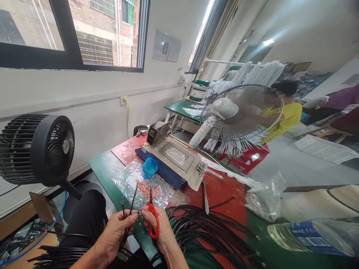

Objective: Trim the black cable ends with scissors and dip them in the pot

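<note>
My left hand (117, 228) is closed around black cables (133, 200), whose ends stick up past the fingers. One end shows a reddish tip. My right hand (160, 226) grips red-handled scissors (154, 220), with the dark blades pointing up and away. The fingertips of both hands meet in a pinch, and what lies between them is too small to make out. Beyond the hands, red and yellow scraps (148, 189) lie on a clear plastic bag (120, 179) beside a blue cup (149, 168). A bundle of black cables (202, 228) spreads to the right of my right hand.
A solder-pot-like machine (179, 157) with a small fan (158, 132) stands at the table's back. A metal tool (206, 198) lies before it. A large bottle (311, 236) is at right. Fans (52, 149) flank the table. A person in yellow (288, 117) sits beyond.
</note>
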`<action>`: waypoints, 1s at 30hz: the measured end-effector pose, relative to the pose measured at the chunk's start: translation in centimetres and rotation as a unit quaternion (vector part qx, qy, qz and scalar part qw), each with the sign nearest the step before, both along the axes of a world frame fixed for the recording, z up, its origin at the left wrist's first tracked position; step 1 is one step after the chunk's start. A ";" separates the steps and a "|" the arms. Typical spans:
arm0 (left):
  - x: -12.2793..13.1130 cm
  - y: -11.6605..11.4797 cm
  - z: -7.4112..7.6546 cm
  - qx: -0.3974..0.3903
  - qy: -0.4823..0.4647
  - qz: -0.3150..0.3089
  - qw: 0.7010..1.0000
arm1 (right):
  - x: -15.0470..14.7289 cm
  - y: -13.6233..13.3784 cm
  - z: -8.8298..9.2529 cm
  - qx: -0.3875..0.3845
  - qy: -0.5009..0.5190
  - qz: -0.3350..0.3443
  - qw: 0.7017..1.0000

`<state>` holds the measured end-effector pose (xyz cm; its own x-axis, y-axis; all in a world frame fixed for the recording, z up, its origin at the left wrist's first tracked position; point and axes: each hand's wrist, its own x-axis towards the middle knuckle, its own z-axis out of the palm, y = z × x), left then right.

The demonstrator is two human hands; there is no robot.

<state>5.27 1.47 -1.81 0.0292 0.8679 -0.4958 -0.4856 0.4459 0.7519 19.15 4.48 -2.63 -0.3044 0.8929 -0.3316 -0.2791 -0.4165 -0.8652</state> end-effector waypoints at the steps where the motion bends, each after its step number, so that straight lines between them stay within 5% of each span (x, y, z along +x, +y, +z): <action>1: 0.1 0.0 0.1 -0.009 -0.018 0.004 1.000 | 0.0 0.0 -0.1 -0.004 0.003 0.001 1.000; 6: 0.4 0.2 0.8 -0.009 -0.070 -0.013 0.997 | 0.0 0.1 -0.3 -0.024 0.042 0.002 0.999; 30: 0.4 0.3 -0.7 -0.007 -0.010 0.037 0.999 | -0.2 0.1 0.6 -0.020 -0.002 -0.043 0.999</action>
<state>5.63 1.73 -2.47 -0.0250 0.8615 -0.5071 -0.5321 0.4180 0.7363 18.92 4.56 -2.04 -0.2257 0.9021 -0.3677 -0.3127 -0.4245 -0.8497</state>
